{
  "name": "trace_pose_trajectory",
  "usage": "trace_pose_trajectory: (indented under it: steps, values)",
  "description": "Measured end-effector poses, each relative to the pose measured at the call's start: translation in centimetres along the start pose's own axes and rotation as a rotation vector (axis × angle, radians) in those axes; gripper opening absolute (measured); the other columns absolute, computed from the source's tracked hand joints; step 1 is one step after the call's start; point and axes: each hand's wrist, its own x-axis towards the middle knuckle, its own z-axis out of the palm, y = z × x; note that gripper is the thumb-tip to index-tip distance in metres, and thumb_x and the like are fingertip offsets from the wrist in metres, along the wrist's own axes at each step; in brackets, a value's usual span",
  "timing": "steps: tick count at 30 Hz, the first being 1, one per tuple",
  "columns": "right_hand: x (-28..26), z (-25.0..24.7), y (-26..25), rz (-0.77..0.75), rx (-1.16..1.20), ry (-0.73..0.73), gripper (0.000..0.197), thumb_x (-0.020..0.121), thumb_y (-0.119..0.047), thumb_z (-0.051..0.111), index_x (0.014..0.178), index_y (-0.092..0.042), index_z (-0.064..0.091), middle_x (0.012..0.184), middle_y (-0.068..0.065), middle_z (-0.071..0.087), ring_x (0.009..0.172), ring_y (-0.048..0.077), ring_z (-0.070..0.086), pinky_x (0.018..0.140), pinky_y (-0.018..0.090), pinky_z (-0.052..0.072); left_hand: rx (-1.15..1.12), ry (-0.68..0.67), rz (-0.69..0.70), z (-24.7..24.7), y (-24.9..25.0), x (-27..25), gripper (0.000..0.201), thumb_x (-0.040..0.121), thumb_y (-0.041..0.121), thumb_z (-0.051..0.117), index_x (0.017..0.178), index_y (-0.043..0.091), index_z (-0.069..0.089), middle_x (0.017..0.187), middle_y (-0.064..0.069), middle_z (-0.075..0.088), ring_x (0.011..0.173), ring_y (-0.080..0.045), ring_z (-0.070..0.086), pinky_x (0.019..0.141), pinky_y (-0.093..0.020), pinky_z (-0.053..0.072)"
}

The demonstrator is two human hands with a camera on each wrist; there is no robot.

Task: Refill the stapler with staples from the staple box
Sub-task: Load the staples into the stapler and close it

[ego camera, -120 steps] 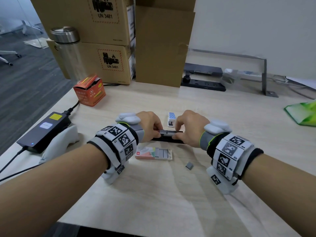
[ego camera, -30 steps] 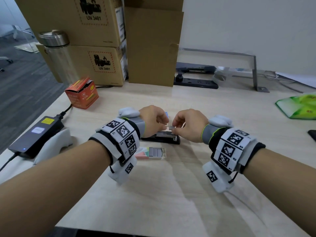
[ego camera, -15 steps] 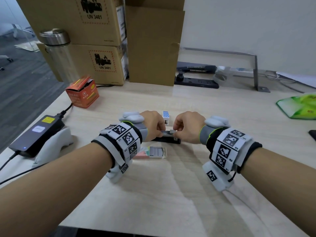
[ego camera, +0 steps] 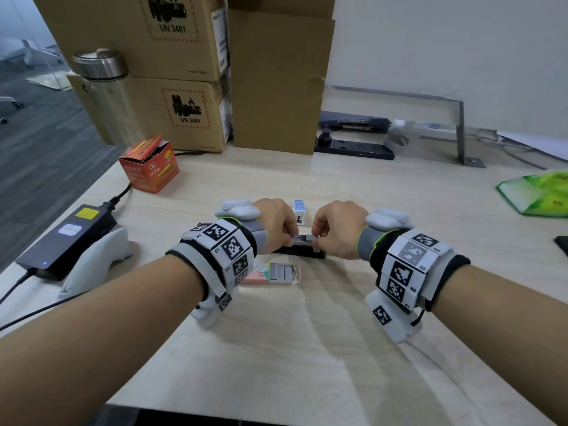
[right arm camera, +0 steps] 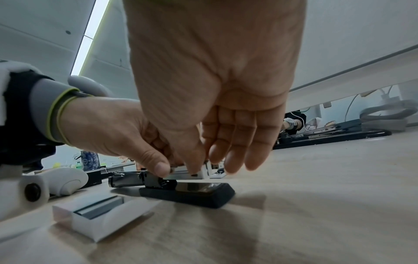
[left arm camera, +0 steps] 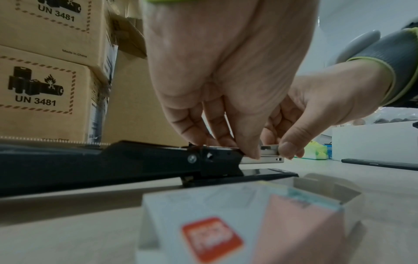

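Observation:
A black stapler (ego camera: pixel 307 253) lies opened flat on the desk, its silver magazine rail (left arm camera: pixel 262 159) exposed. My left hand (ego camera: pixel 289 239) pinches the rail near the hinge, thumb (right arm camera: pixel 160 167) on its near side. My right hand (ego camera: pixel 316 238) pinches a short silver staple strip (left arm camera: pixel 269 147) that sits on the rail's front end, thumb (left arm camera: pixel 287 148) against it. The staple box (ego camera: pixel 273 273) lies open just in front of the stapler, with grey staples showing inside; it also appears in both wrist views (left arm camera: pixel 248 223) (right arm camera: pixel 99 216). My fingers hide most of the strip.
A small blue-dotted mini stapler (ego camera: pixel 299 210) stands just behind my hands. An orange carton (ego camera: pixel 149 167), a power adapter (ego camera: pixel 67 238) with cable and a white grip-shaped device (ego camera: pixel 95 262) sit left. Cardboard boxes (ego camera: pixel 184 112) and a power strip (ego camera: pixel 353 146) line the back; a green packet (ego camera: pixel 541 192) lies right.
The small grey strip that lay on the desk near my right wrist is gone from there. Both hands, raised with the strip a second ago, have come down onto the stapler's rail.

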Motion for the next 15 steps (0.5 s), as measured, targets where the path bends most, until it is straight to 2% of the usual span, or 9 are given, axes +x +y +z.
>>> trace_pose_trajectory:
  steps: [5, 8, 11, 15]
  values:
    - [0.15, 0.24, -0.03, -0.012, 0.014, 0.003, 0.018, 0.07, -0.028, 0.076, 0.081, -0.03, 0.061, 0.089, -0.007, 0.068, 0.083, 0.018, 0.064, 0.069, 0.027, 0.048, 0.012, -0.003, 0.001, 0.05, -0.12, 0.12, 0.012, 0.079, 0.027, 0.072, 0.091, 0.028, 0.076, 0.079, 0.013, 0.067, 0.08, -0.012, 0.066, 0.069, -0.023, 0.048]
    - [0.0, 0.29, 0.4, -0.008, 0.043, 0.011, 0.023, 0.069, -0.03, 0.077, 0.081, -0.031, 0.058, 0.079, -0.011, 0.063, 0.079, 0.016, 0.061, 0.065, 0.026, 0.042, 0.01, -0.002, -0.006, 0.12, -0.26, 0.19, 0.012, 0.079, 0.027, 0.073, 0.091, 0.029, 0.075, 0.083, 0.012, 0.069, 0.081, -0.012, 0.065, 0.071, -0.023, 0.048]
    - [-0.22, 0.34, 0.82, -0.009, 0.014, 0.014, 0.017, 0.07, -0.032, 0.076, 0.073, -0.03, 0.059, 0.073, -0.012, 0.06, 0.078, 0.016, 0.062, 0.065, 0.025, 0.044, 0.004, -0.01, -0.009, 0.1, -0.27, 0.25, 0.013, 0.079, 0.027, 0.073, 0.092, 0.028, 0.076, 0.085, 0.011, 0.071, 0.082, -0.013, 0.066, 0.073, -0.025, 0.051]
    - [-0.45, 0.47, 0.75, -0.03, -0.047, 0.008, 0.009, 0.074, -0.034, 0.072, 0.081, -0.03, 0.069, 0.084, -0.009, 0.066, 0.083, 0.019, 0.065, 0.07, 0.027, 0.05, 0.004, -0.011, -0.008, 0.05, -0.2, 0.26, 0.014, 0.079, 0.027, 0.074, 0.093, 0.028, 0.076, 0.085, 0.012, 0.07, 0.083, -0.013, 0.067, 0.076, -0.026, 0.053]
